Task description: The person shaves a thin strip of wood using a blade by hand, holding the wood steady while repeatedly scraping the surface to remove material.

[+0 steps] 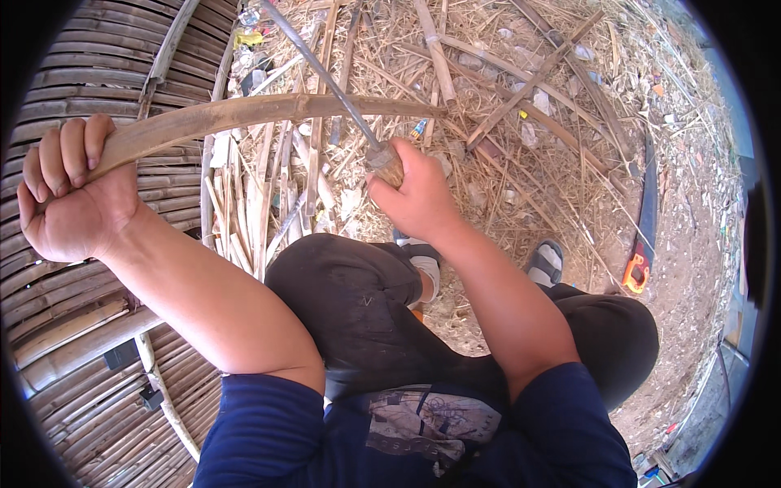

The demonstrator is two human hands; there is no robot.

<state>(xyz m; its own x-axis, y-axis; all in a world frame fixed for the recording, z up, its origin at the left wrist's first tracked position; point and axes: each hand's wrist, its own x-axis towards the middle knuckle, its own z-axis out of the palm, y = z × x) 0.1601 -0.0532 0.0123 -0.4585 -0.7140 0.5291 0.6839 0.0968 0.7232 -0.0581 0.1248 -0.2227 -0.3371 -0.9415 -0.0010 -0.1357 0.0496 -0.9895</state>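
Head view shows your left hand (69, 195) in a tight grip on one end of the bamboo strip (260, 114), whose long axis runs gently arched from that fist rightward. Your right hand (415, 195) holds a closed grip on the knife (338, 89); its blade crosses the strip, pointing up-left.

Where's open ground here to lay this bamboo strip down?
Bare dirt lies right of the hand saw and in front of the sandalled foot. The ground beyond the right hand is crowded with bamboo offcuts and straw. The left hand is over woven bamboo panel.
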